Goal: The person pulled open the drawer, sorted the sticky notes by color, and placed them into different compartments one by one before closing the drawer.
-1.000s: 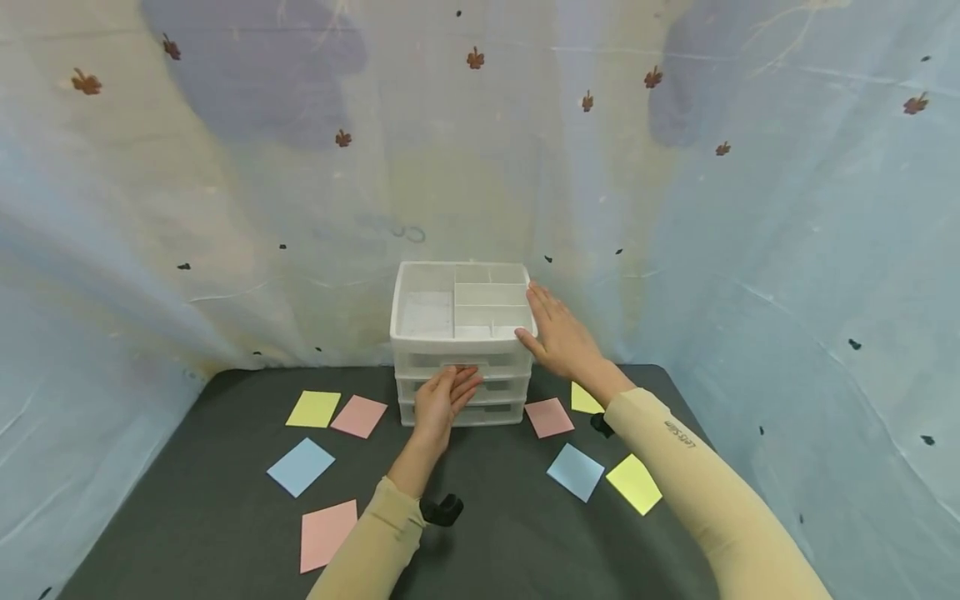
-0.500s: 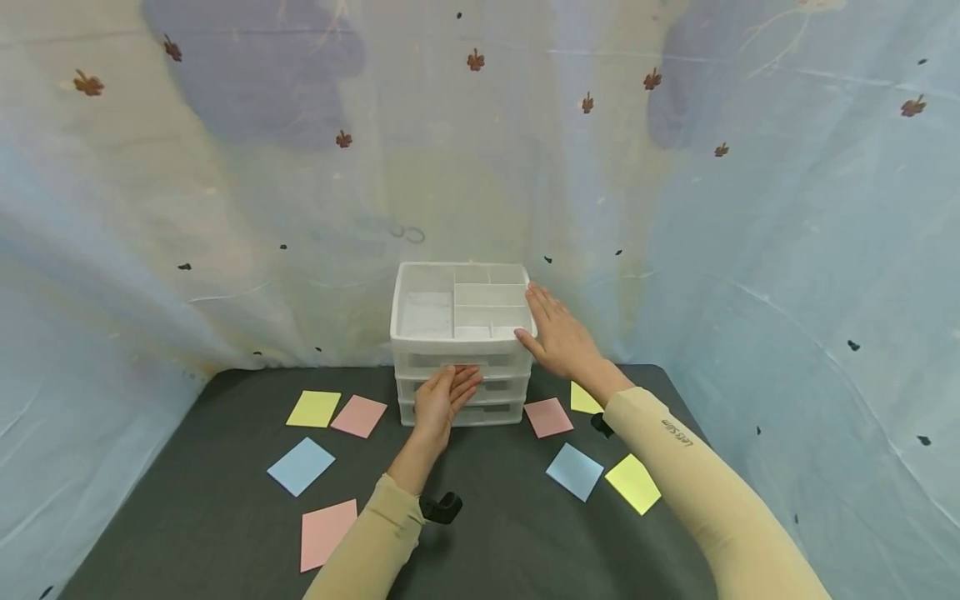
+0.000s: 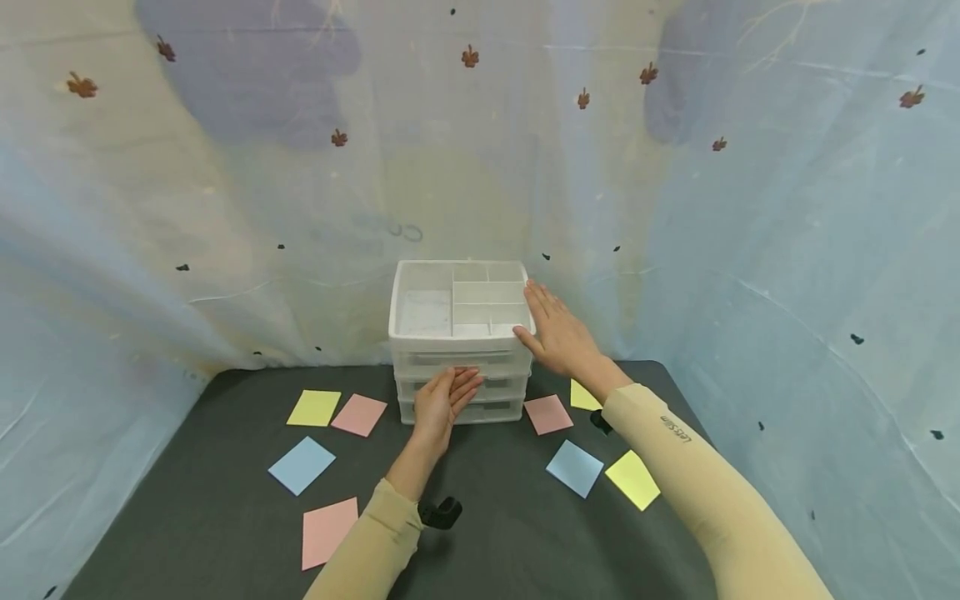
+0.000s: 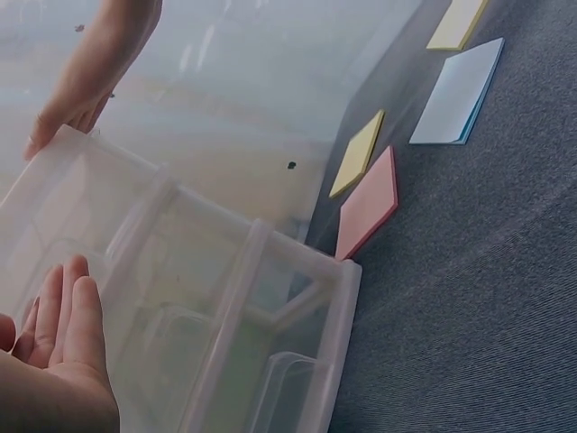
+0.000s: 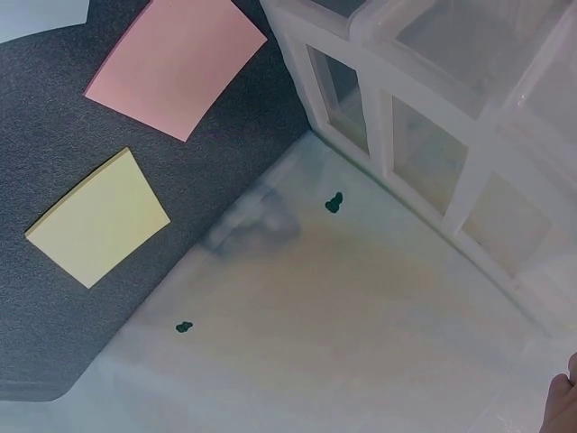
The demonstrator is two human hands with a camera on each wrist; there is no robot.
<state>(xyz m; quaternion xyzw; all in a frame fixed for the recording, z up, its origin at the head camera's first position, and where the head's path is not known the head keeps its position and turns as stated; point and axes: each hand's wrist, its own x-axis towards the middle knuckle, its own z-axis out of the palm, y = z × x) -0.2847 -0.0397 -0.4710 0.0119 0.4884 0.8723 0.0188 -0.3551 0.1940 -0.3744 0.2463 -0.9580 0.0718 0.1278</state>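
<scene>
A white plastic drawer unit [image 3: 401,343] with clear drawers stands at the back of the dark table. Its top is an open tray split into compartments. My left hand [image 3: 438,404] is at the front of the top drawer, palm turned up and fingers extended by the drawer handle [image 4: 68,257]. Whether the fingertips press on the handle is hard to tell. My right hand [image 3: 562,337] lies along the unit's right side with straight fingers, its thumb at the top rim. In the right wrist view only a bit of a hand [image 5: 561,401] shows at the edge.
Sticky note pads lie on both sides of the table [image 3: 495,533]. On the left are yellow [image 3: 314,408], pink [image 3: 360,415], blue [image 3: 302,466] and larger pink [image 3: 328,533] pads. Pink [image 3: 548,414], blue [image 3: 574,468] and yellow [image 3: 633,480] ones lie right. A patterned curtain [image 3: 465,183] hangs behind.
Both hands keep their places at the drawer unit. Only the head view has shifted very slightly.
</scene>
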